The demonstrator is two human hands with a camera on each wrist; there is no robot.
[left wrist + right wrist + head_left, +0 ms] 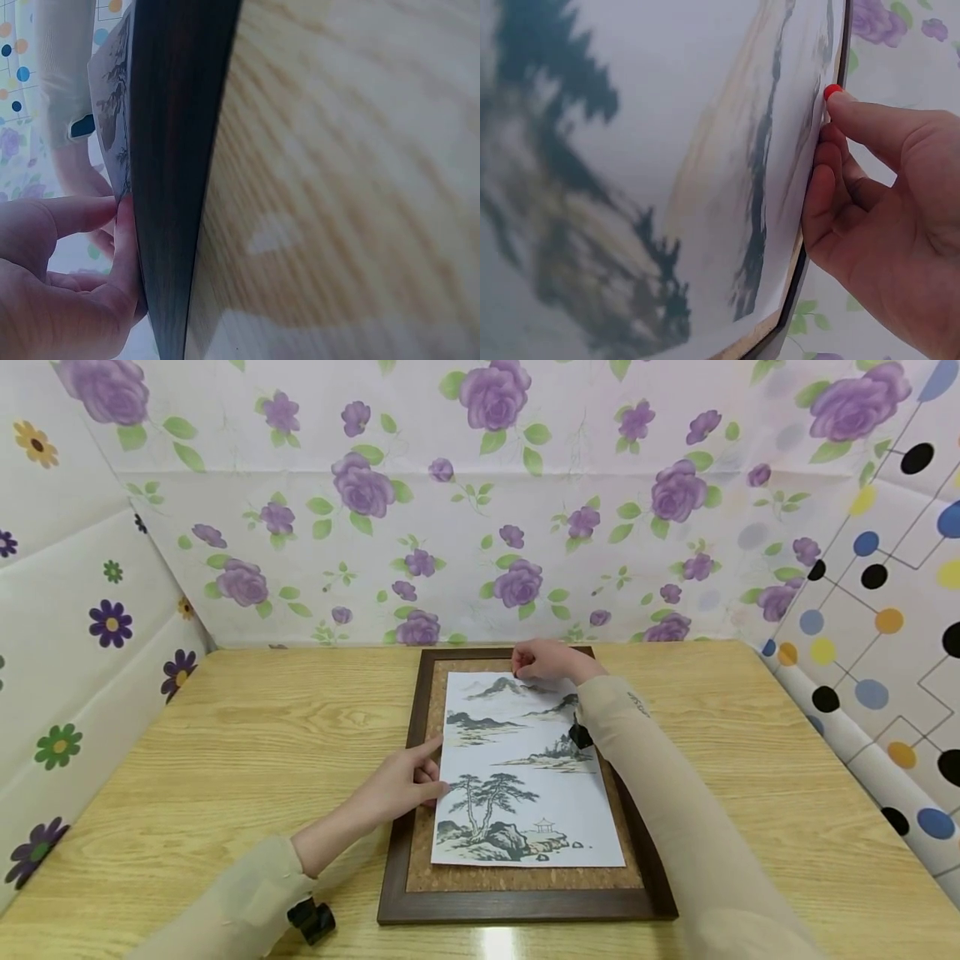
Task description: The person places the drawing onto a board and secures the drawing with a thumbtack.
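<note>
- Head view: framed corkboard (525, 906) lies flat on the wooden table (285, 718), its top side close to the table's far edge and roughly midway between the table's far corners.
- Sheet of paper (472, 756) lies on the board inside the dark frame. It bears a landscape print: mountains toward the far end, pine trees and a small pavilion toward the near end. Cork (525, 878) shows as a strip along the sheet's near edge, with narrower strips at the far edge and the sides.
- Left hand (408, 781) at the sheet's left edge, reaching across the left rail. Index finger and thumb extended, spread apart, their tips touching the paper; remaining fingers bent beneath.
- Right hand (546, 660) at the board's far rail, above the sheet's top edge. Thumb and fingertips brought together on a small red pin (832, 91), clearest in the right wrist view, at the paper's top edge; other fingers curled. Cannot tell how deep the pin sits.
- Hands well apart from each other.
- Left wrist view: dark side rail fills the middle, thumb and finger at the paper's edge beside it.
- Both arms in pale sleeves (660, 768); a black device (311, 920) at the left wrist, another at the right.
- Purple-flowered backdrop (495, 510) stands behind the table's far edge; dotted sheeting (885, 622) along its right edge, daisy-patterned sheeting (45, 610) along its left.
</note>
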